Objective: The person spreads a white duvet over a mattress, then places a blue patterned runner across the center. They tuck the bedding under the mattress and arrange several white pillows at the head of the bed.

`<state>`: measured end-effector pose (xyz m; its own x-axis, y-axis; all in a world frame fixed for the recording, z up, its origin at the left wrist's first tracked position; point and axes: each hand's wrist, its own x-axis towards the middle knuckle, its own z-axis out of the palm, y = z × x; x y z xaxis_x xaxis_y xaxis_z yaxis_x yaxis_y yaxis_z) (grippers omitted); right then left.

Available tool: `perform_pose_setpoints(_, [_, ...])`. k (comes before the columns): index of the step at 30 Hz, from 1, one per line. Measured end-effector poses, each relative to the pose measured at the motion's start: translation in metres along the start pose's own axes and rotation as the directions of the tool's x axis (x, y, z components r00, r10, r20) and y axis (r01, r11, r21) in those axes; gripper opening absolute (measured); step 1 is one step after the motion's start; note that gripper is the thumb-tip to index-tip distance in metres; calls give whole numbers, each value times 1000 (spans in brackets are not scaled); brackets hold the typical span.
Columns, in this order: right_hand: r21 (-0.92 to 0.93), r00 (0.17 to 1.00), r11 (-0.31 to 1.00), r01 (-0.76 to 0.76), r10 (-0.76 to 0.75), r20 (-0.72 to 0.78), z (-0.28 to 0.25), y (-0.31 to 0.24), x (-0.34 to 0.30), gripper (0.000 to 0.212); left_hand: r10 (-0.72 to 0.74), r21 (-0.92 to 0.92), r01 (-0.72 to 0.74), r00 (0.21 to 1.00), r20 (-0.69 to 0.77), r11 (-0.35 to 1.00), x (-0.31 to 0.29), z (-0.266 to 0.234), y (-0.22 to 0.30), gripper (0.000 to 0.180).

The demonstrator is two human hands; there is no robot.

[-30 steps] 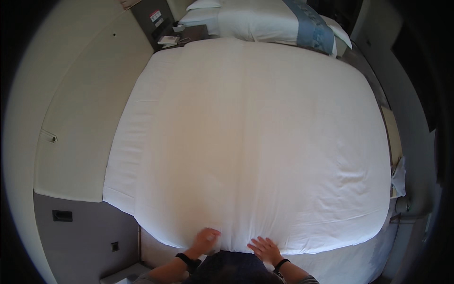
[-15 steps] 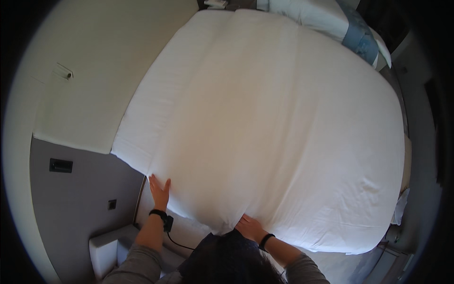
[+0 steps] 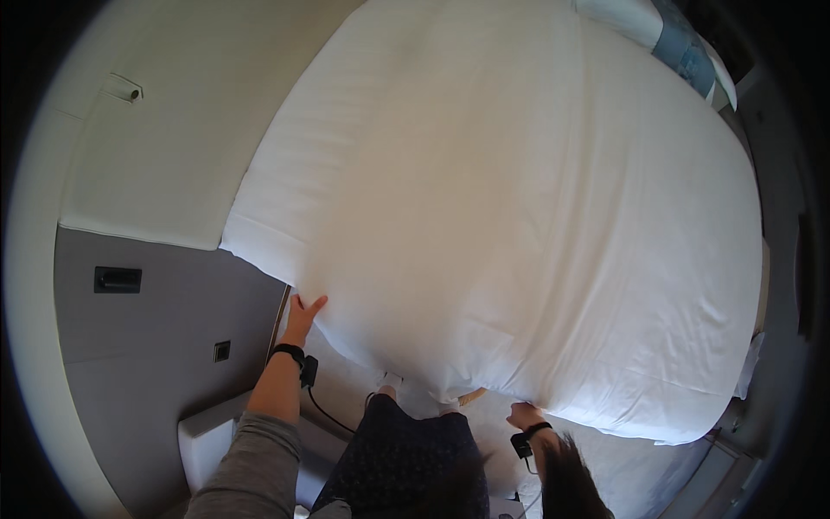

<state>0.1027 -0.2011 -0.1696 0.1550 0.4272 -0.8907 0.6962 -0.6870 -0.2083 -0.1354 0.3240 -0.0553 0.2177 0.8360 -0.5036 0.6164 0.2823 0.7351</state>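
A large white bed sheet (image 3: 441,199) covers the bed before me, with long creases running down its right half. My left hand (image 3: 303,317) is at the near left edge of the sheet, thumb spread away from the fingers, so it is open; its fingertips are partly hidden at the edge. Farther right, my right hand (image 3: 524,416) is closed at the sheet's near hem, its fingers curled in and seemingly gripping the fabric. Each wrist wears a black band with a small dark device and a cable.
A pale padded headboard panel (image 3: 199,130) and grey wall (image 3: 164,337) with a black fixture (image 3: 118,279) and socket (image 3: 222,351) stand on the left. A light-coloured seat (image 3: 197,450) is below them. Another bed with a blue runner (image 3: 682,54) lies far right.
My right hand has moved right along the near hem, away from the sheet's middle. My left hand stays at the left edge. My legs and feet now show below the sheet.
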Motion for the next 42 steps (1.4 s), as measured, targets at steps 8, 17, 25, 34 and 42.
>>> perform_pose_setpoints(8, [732,876,483,481,-227,-425,-101,-112,-48,57,-220,163,162,859,463,973,35,-37,-8,66])
perform_pose_setpoints(17, [923,920,104,370,94,-380,-33,-194,-12,50,-166,111,127,844,510,986,44,-45,4,51])
perform_pose_setpoints(25, [780,965,615,111,120,-232,43,-196,-12,38,-221,185,124,643,733,975,50,-45,-16,72])
perform_pose_setpoints(34, [704,745,491,-513,662,81,69,-206,-33,24,-97,536,-247,841,533,808,51,-36,-103,42])
perform_pose_setpoints(42, [442,634,888,122,273,-724,11,-128,-6,13,-83,484,1,985,148,875,34,-1,-46,33])
